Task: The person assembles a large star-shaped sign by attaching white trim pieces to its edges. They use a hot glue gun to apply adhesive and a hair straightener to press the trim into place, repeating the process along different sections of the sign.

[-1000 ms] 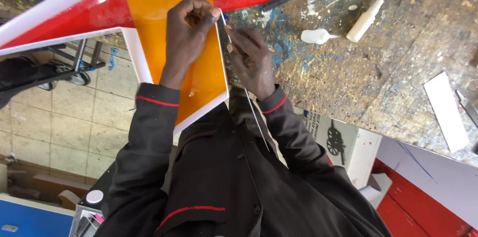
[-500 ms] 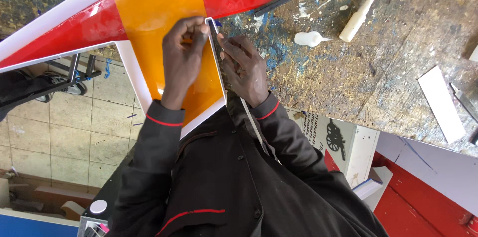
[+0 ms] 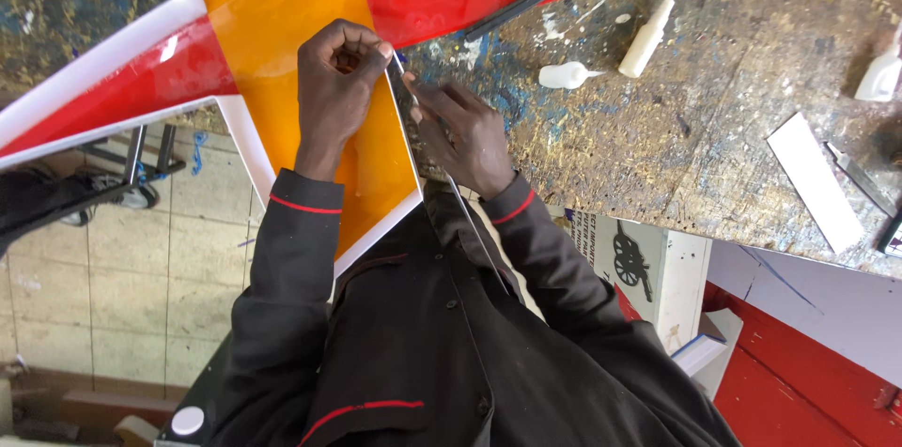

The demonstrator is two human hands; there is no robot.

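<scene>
A thin grey metal strip (image 3: 413, 118), long axis near-to-far, is pinched between closed left hand (image 3: 336, 81) and right hand (image 3: 462, 132) fingers along the orange acrylic panel (image 3: 282, 24) edge.

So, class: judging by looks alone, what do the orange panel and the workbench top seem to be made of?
Orange panel: probably acrylic or similar plastic sheet; glossy, evenly coloured, with light glare on it. Workbench top: likely chipboard or worn wood; rough, flecked, matte, smeared with paint and glue.

The left hand (image 3: 338, 81) is curled into a loose fist, fingertips pinched together. Just beside it, the right hand (image 3: 465, 132) lies flatter, fingers extended. Both dark-sleeved forearms converge.
</scene>
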